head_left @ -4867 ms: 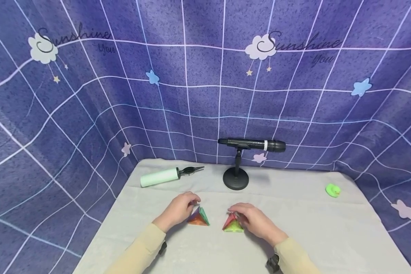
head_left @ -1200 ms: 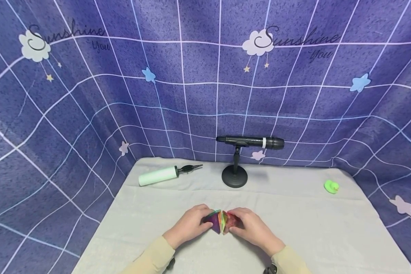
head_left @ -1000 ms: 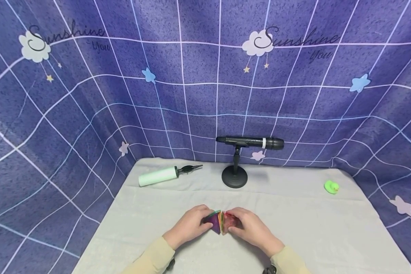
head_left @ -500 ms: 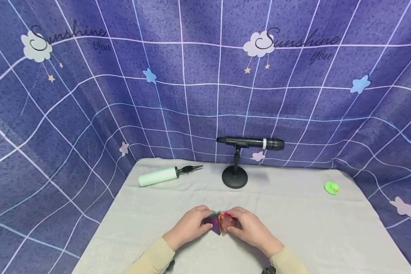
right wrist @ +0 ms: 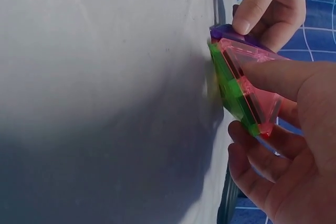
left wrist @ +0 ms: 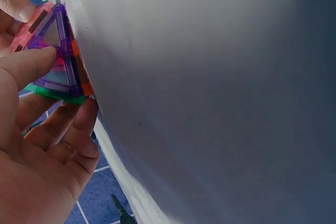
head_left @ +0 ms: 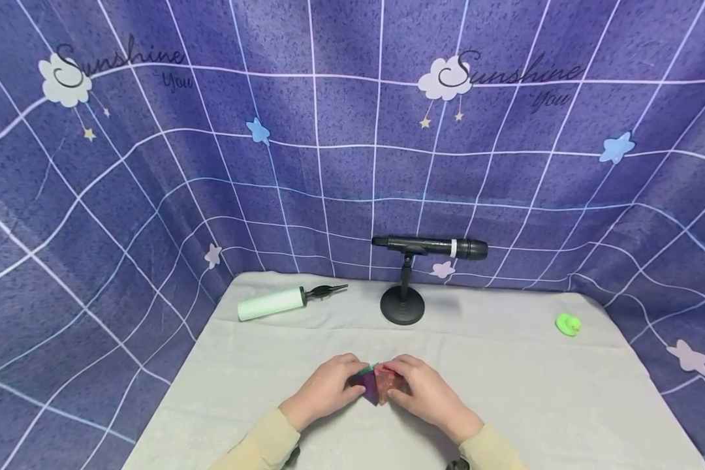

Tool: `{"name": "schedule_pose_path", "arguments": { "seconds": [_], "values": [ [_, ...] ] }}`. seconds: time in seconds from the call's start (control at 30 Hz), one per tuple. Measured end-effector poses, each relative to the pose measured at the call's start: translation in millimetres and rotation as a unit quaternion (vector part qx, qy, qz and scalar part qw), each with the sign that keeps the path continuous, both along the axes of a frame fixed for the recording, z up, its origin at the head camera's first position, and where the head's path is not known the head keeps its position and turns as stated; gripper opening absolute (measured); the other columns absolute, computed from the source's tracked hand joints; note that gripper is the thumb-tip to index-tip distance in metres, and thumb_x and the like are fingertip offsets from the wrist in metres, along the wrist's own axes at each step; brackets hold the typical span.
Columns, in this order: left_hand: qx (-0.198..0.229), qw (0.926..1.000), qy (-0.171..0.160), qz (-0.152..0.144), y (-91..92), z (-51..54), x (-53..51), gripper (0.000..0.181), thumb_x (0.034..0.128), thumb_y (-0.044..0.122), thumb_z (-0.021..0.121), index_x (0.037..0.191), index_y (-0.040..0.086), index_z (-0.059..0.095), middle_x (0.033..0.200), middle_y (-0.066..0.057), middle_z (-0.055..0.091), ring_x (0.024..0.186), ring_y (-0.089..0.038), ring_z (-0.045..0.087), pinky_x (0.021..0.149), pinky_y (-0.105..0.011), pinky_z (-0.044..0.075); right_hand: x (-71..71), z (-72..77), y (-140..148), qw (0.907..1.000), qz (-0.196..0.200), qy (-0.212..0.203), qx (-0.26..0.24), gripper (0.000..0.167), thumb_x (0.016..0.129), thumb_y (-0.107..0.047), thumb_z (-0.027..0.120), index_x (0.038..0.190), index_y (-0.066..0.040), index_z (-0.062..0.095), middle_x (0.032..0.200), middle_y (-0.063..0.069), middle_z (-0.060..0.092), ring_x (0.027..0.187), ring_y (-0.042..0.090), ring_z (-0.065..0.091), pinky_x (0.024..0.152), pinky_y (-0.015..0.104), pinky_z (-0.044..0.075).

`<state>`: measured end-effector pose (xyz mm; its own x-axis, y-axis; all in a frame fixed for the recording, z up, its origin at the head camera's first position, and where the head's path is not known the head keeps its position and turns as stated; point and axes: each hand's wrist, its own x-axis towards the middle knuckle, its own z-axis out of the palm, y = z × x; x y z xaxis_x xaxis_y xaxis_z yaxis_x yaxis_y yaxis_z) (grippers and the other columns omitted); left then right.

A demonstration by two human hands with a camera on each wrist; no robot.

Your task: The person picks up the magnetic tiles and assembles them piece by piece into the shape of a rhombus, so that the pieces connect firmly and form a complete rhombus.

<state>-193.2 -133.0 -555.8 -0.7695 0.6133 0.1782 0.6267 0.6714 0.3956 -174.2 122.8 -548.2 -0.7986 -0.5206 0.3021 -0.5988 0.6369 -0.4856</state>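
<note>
Two small pyramids of translucent magnetic tiles meet low in the middle of the table in the head view. My left hand (head_left: 323, 386) pinches the left pyramid (head_left: 368, 386) between thumb and fingers. Purple, green and orange sides of that pyramid (left wrist: 67, 51) show in the left wrist view. With thumb and fingers, my right hand (head_left: 430, 395) grips the right pyramid (head_left: 385, 388). It has a pink-red side and a green side in the right wrist view, where the red pyramid (right wrist: 248, 98) touches or nearly touches the purple one (right wrist: 223, 31). Their joining faces are mostly hidden.
Behind the hands stands a black microphone (head_left: 440, 247) on a round-based stand (head_left: 402, 305). A pale green hand pump (head_left: 273, 304) lies at the back left, a green rubber duck (head_left: 568, 324) at the back right. A blue patterned curtain (head_left: 341, 170) encloses the table (head_left: 534, 391).
The two pyramids stood apart on the table, with a hand at each. Both hands have since brought them together, and the narrow gap between them has closed.
</note>
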Motion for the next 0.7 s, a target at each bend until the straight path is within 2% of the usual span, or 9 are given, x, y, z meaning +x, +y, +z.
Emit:
{"name": "schedule_pose_path", "arguments": {
  "seconds": [0.33,0.5,0.7],
  "values": [
    [0.004,1.0,0.005,0.002,0.0,-3.0,-2.4,0.041,0.0942,0.026,0.078,0.131,0.01,0.069,0.118,0.004,0.067,0.109,-0.014,0.063,0.097,-0.035,0.051,-0.9,-0.3,-1.5,1.0,-0.004,0.002,0.002,0.045,0.087,-0.017,0.084,0.129,-0.013,0.069,0.12,-0.004,0.066,0.109,0.014,0.065,0.094,0.039,0.053],
    [0.007,0.9998,0.018,-0.003,-0.4,-2.9,-2.5,0.039,0.0937,0.026,0.079,0.129,0.01,0.069,0.117,0.004,0.068,0.108,-0.014,0.062,0.094,-0.035,0.052,-0.8,-0.9,-1.9,1.0,-0.005,0.004,0.001,0.045,0.087,-0.017,0.083,0.129,-0.013,0.068,0.121,-0.004,0.065,0.11,0.013,0.064,0.094,0.039,0.053],
    [-0.01,0.9998,0.015,-0.002,-4.1,-1.3,-3.9,0.044,0.0932,0.028,0.078,0.132,0.009,0.067,0.12,0.003,0.067,0.11,-0.015,0.062,0.096,-0.035,0.051,0.2,-0.4,3.1,1.0,-0.003,0.004,-0.007,0.048,0.087,-0.019,0.083,0.132,-0.012,0.067,0.124,-0.002,0.066,0.112,0.014,0.064,0.096,0.04,0.053]
  ]
}}
